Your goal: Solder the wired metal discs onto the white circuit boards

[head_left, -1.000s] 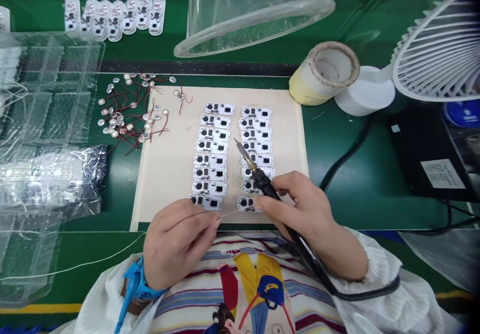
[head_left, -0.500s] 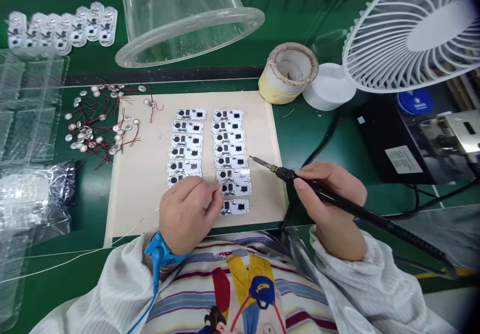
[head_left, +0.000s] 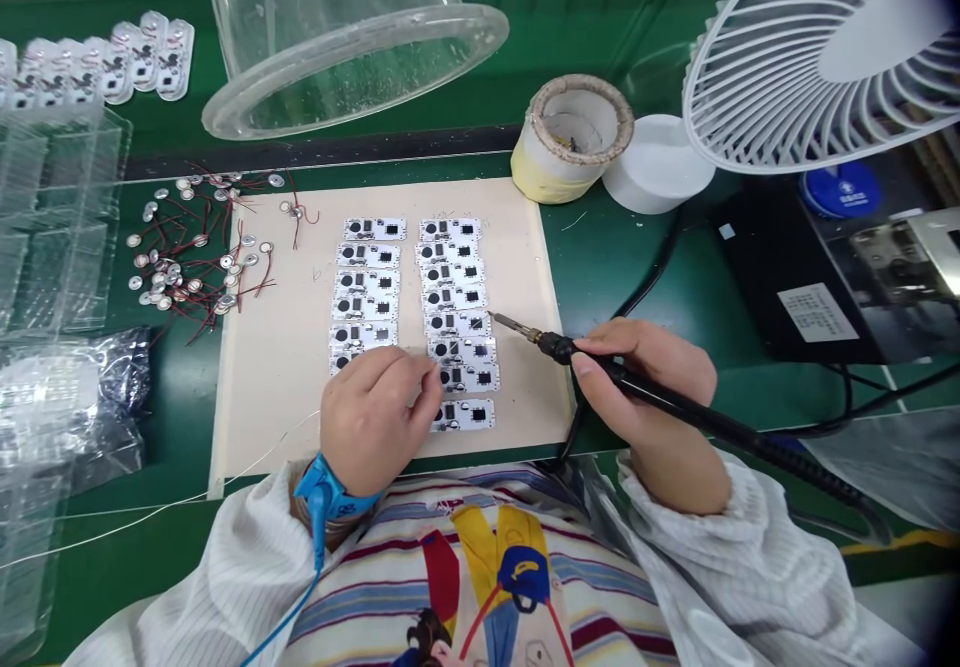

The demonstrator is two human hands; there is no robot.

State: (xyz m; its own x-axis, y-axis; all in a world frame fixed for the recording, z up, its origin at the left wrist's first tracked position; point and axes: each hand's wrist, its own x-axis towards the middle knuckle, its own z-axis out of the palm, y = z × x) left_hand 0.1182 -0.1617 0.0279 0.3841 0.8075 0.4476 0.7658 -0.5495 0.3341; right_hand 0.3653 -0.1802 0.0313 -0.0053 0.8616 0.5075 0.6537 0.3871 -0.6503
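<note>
Beside the white circuit boards (head_left: 457, 352), soldering iron (head_left: 592, 362) firmly closed in the right-hand grip (head_left: 645, 377), tip just off one board. Left-hand grip (head_left: 379, 422) pinched on thin wire (head_left: 262, 457), directly over the boards.

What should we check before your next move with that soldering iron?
1. Soldering iron held firmly in the right hand: ok.
2. Iron's tip away from the white circuit board: cannot tell; it is very close to that board's edge.
3. Iron hot enough: cannot tell; no temperature shows.
4. Blue wrist strap on the left wrist: ok.
5. Thin wire placed right: cannot tell; the left hand hides its end.
6. All boards in view: not ok; the left hand covers part of the boards.
</note>
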